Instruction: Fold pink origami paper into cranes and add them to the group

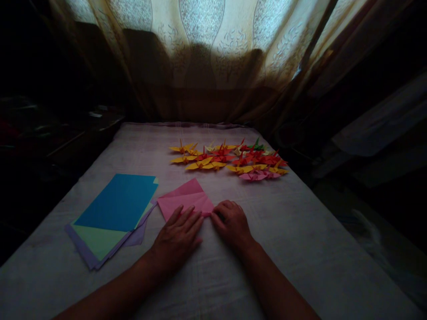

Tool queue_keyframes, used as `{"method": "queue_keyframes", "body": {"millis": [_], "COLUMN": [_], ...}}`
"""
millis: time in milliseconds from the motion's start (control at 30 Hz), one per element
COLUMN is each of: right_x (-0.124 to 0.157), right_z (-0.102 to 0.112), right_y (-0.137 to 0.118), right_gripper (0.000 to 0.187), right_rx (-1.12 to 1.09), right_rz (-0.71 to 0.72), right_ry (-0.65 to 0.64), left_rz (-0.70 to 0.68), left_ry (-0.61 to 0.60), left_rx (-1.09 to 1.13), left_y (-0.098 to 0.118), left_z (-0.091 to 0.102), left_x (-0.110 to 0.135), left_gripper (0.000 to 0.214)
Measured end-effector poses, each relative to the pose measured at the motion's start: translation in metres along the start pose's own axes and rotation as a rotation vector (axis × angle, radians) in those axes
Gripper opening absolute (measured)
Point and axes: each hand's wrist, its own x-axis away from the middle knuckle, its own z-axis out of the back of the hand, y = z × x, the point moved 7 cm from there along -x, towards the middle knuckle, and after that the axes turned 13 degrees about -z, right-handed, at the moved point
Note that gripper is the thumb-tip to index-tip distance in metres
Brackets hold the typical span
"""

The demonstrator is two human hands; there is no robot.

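Note:
A folded pink paper (187, 198) lies on the cloth-covered table (300, 249) in front of me. My left hand (178, 235) rests flat on its near edge, fingers stretched out over the paper. Just to the right, my right hand (231, 222) is curled, its fingertips pressing the paper's near right corner. Farther back lies a group of several finished paper cranes (230, 160) in yellow, red, pink and green.
A stack of coloured paper sheets (113, 213), blue on top with green and lilac beneath, lies left of my hands. Patterned curtains (207, 58) hang behind the table. The room on both sides is dark.

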Motion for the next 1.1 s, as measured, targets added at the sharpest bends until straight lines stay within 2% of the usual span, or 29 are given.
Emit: {"method": "queue_keyframes", "body": {"millis": [167, 367, 600, 933, 1100], "right_x": [0.0, -0.001, 0.001, -0.001, -0.002], "right_z": [0.001, 0.001, -0.001, 0.001, 0.001], "right_y": [0.002, 0.003, 0.004, 0.003, 0.005], "right_gripper": [0.013, 0.015, 0.018, 0.018, 0.011], "right_rx": [-0.054, -0.063, -0.036, -0.017, -0.041], "right_rz": [-0.018, -0.07, -0.088, -0.103, -0.115], "right_ry": [-0.005, -0.011, -0.037, -0.056, -0.054], "left_rz": [0.025, 0.045, 0.083, 0.097, 0.079], "left_ry": [-0.051, -0.077, -0.149, -0.19, -0.15], "left_rx": [0.014, 0.037, 0.143, 0.092, 0.058], "left_y": [-0.002, -0.004, -0.006, -0.004, -0.004], "left_z": [-0.014, -0.018, -0.019, -0.02, -0.017], "left_x": [0.009, 0.014, 0.013, 0.014, 0.012], "left_gripper": [0.058, 0.067, 0.073, 0.069, 0.067]}}
